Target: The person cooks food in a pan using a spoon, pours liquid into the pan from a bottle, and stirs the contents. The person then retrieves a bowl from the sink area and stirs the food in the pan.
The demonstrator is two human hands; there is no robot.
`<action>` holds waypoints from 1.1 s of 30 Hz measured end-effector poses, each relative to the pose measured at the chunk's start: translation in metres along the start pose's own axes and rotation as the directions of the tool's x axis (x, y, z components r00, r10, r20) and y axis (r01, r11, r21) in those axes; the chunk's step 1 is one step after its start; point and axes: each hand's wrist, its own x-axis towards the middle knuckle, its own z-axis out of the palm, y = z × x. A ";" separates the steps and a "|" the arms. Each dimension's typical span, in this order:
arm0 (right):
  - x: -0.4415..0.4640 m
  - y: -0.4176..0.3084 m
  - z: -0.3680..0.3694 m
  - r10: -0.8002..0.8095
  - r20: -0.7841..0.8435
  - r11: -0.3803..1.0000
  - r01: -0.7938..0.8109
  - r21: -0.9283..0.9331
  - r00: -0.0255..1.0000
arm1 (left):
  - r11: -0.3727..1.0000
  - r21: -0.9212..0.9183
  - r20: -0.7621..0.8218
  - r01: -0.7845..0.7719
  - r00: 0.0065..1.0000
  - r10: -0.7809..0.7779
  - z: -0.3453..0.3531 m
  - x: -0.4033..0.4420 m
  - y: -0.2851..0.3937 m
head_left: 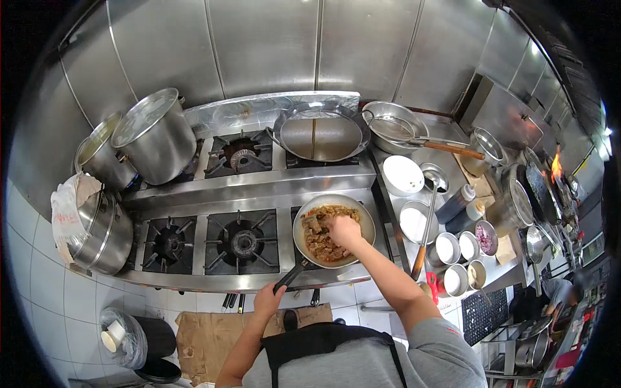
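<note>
A light-coloured frying pan sits on the front right burner, with brown, saucy chopped food in it. My left hand is closed around the end of the pan's black handle, which points down and left. Over the middle of the pan is my right hand, its fingers curled down at the food. Whatever those fingers hold, if anything, is hidden by the hand.
A large wok stands on the back burner. Tall steel pots fill the left side. On the right counter are a ladle, sauce bottles, small bowls and a strainer. Flames rise at far right.
</note>
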 end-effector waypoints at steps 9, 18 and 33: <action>0.000 0.022 0.035 -0.048 -0.054 0.999 0.049 0.006 0.997 | 0.999 0.004 0.054 0.037 0.998 -0.037 -0.006 0.000 0.007; 0.014 0.036 0.030 0.129 0.016 0.990 -0.129 0.054 0.992 | 0.999 0.036 0.058 0.038 0.998 -0.040 -0.002 0.003 -0.001; -0.065 0.015 0.019 -0.057 -0.040 0.990 0.061 0.124 0.998 | 1.000 0.015 0.037 0.016 0.999 -0.016 -0.003 -0.001 0.005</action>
